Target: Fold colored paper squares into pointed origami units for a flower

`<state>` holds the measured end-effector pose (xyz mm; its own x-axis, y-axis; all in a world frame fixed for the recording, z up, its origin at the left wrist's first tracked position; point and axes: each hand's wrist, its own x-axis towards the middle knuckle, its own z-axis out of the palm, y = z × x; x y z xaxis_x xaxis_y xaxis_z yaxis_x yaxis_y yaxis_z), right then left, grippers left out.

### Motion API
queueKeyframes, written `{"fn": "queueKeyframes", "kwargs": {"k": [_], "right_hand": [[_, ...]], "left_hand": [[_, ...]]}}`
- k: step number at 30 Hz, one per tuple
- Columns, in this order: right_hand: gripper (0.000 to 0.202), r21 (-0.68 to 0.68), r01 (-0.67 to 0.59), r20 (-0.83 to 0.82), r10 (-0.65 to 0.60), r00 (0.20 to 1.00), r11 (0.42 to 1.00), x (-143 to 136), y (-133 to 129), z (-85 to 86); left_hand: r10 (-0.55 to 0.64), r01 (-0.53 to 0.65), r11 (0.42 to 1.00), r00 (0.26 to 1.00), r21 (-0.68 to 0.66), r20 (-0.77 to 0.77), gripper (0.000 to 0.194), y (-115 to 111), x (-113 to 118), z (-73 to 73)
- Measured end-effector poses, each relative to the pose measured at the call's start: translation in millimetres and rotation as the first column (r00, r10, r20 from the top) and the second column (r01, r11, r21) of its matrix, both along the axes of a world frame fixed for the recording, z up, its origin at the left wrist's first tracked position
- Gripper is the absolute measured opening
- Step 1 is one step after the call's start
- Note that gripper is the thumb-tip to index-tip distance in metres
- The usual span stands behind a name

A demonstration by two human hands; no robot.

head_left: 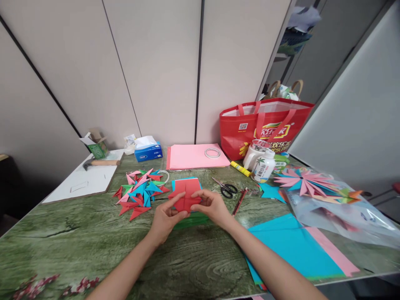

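A red folded paper [185, 197] with creases is held between both hands near the middle of the table. My left hand [167, 216] pinches its left side, thumb at the lower edge. My right hand [213, 207] grips the right side between thumb and fingers. Under and behind the red piece lies a small stack of coloured paper [187, 180], with green sheets [192, 220] showing in front. Left of the hands, folded paper pieces [142, 191] in pink, red, blue and green lie in a pile. Black-handled scissors [228, 190] rest to the right of the stack.
Pink sheets [193, 156] with a tape roll [213, 153] lie behind. A blue tissue box [148, 153] and hammer [103, 162] sit left. On the right are a glue stick [240, 168], pen [240, 201], white bottle [263, 167], red bag [234, 131], paper star [304, 182] and blue sheets [293, 246].
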<state>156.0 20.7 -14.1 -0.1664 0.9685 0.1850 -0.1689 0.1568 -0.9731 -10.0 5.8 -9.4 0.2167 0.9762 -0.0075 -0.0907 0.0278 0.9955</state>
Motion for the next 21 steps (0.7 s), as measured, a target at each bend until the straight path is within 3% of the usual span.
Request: {"fn": "queueKeyframes", "kwargs": {"k": [6, 11, 21], "right_hand": [[0.026, -0.046, -0.005, -0.044, 0.003, 0.999, 0.999, 0.7, 1.7, -1.9], [0.022, -0.054, 0.032, -0.018, -0.033, 0.999, 0.998, -2.2, 0.7, -2.5], [0.028, -0.088, 0.066, -0.032, -0.069, 0.997, 0.994, -7.2, -2.9, -4.9]], "left_hand": [[0.009, -0.009, 1.0, 1.0, 0.022, 0.003, 0.072, -1.0, 3.2, 6.3], [0.153, -0.146, 0.988, 0.979, 0.057, -0.136, 0.056, -0.9, 4.6, 6.6], [0.233, -0.225, 0.971, 0.964, 0.077, -0.126, 0.043, 1.8, 3.2, -3.0]]}}
